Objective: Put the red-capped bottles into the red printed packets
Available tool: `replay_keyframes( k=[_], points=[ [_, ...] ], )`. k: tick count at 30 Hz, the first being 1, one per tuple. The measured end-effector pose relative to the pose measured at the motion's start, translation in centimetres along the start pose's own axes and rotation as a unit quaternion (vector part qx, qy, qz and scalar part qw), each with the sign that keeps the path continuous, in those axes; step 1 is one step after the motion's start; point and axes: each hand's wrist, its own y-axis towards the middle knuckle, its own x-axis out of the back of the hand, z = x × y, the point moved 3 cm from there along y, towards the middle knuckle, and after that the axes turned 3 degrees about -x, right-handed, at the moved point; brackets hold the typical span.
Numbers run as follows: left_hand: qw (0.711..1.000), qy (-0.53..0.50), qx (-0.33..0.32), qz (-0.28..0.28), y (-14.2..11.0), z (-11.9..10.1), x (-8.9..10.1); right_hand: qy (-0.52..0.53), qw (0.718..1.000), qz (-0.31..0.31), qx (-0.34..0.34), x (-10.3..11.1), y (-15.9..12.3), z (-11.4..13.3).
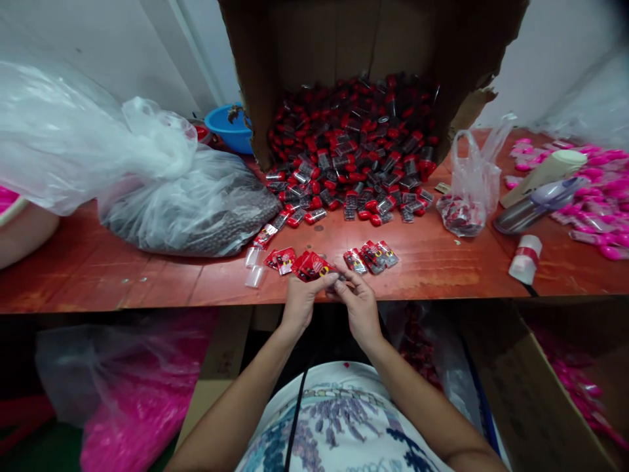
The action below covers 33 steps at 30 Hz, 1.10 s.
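My left hand (303, 298) and my right hand (358, 303) meet at the front edge of the red-brown table (147, 275), fingers pinched together on a small red packet (319, 267). More red packets (374, 255) lie in small groups just beyond my fingers. A couple of clear empty sleeves (254, 265) rest to the left. Behind them a heap of small red-and-clear cased items (354, 157) spills from a tipped cardboard box (304, 46).
A large clear bag of dark beads (196, 210) lies at left, a blue bowl (228, 128) behind it. A small plastic bag (466, 190), a grey hand tool (535, 203) and pink items (599, 196) are at right. Pink-filled bags (132, 406) and a box sit under the table.
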Motion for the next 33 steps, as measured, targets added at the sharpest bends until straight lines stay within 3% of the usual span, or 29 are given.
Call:
replay_keyframes(
  k=[4, 7, 11, 15, 18, 21, 23, 25, 27, 29, 33],
  points=[
    [1.0, -0.016, -0.008, 0.008, -0.1, -0.4, -0.5, 0.014, 1.0, -0.009, 0.008, 0.1, 0.1, 0.1],
    [0.999, -0.016, -0.028, 0.006, 0.2, -1.0, -0.4, -0.003, 1.0, 0.021, -0.002, 0.4, 0.6, 0.5],
    [1.0, -0.001, 0.007, 0.031, 0.3, -0.7, -0.4, -0.062, 0.996, 0.062, 0.002, 0.9, 1.2, 0.9],
    [0.998, -0.004, 0.036, 0.046, 0.1, 0.0, -0.6, -0.148, 0.987, 0.036, 0.045, 1.6, 1.4, 1.2],
    [0.996, -0.013, 0.061, 0.056, 0.1, 0.7, -0.8, -0.185, 0.981, 0.029, 0.04, 2.2, 1.6, 1.1],
    [0.995, -0.041, 0.091, 0.023, 0.6, 1.3, -0.5, -0.226, 0.973, -0.011, 0.049, 3.8, 2.3, 1.4],
    [0.99, -0.076, 0.116, -0.017, 1.1, 1.6, 0.0, -0.292, 0.948, -0.083, 0.102, 5.4, 2.9, 2.3],
    [0.985, -0.103, 0.134, -0.039, 1.4, 1.9, 0.4, -0.387, 0.894, -0.157, 0.161, 6.4, 3.2, 3.4],
    [0.983, -0.115, 0.139, -0.043, 1.5, 2.0, 0.5, -0.457, 0.846, -0.187, 0.202, 6.2, 3.2, 4.0],
    [0.983, -0.117, 0.13, -0.047, 1.4, 2.1, 0.5, -0.468, 0.846, -0.136, 0.215, 4.8, 3.1, 3.9],
    [0.985, -0.125, 0.099, -0.065, 1.4, 2.1, 0.8, -0.378, 0.907, 0.027, 0.181, 0.7, 3.0, 1.9]
  ],
)
